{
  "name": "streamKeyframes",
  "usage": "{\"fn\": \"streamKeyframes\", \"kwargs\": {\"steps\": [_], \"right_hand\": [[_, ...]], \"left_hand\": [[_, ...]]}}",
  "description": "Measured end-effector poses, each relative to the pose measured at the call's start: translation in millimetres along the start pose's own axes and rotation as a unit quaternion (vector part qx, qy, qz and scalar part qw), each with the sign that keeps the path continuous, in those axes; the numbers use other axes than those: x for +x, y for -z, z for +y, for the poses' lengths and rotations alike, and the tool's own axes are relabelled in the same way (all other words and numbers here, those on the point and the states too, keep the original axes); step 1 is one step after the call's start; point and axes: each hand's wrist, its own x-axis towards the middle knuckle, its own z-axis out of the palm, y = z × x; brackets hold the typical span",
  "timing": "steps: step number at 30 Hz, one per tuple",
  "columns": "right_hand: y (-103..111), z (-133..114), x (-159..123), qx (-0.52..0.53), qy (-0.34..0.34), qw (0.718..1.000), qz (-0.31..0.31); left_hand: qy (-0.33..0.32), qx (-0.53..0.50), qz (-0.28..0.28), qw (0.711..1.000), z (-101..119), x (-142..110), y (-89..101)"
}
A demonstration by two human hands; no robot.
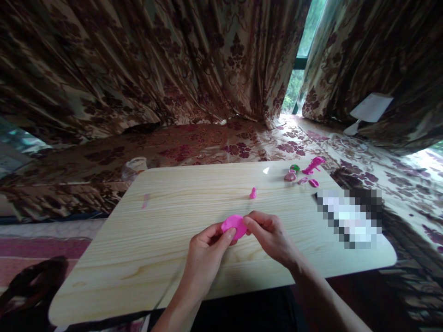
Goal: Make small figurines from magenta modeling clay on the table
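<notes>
Pink disc (232, 225) over table (145, 258); left hand (207, 246) gripping it, thumb on top; right hand (272, 233) pinching its three-o'clock edge. From disc: small pink lump (253, 193) at one o'clock, pink pieces (313, 166) at two, clear container (130, 169) at ten beyond table, contents unclear.

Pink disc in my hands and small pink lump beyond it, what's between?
Just bare tabletop between the pink disc and pink lump, in the head view.
</notes>
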Motion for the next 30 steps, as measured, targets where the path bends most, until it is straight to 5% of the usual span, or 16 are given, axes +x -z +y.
{"fn": "streamKeyframes", "kwargs": {"steps": [6,30], "right_hand": [[-3.3,-0.9,2.5,-0.029,0.049,0.998,0.006],[-3.1,1.6,-0.2,0.021,0.025,0.999,0.012]], "left_hand": [[-0.008,0.026,-0.014,1.0,-1.2,-0.2,1.7],[-0.018,0.022,0.002,1.0,-2.8,-1.3,-0.6]]}}
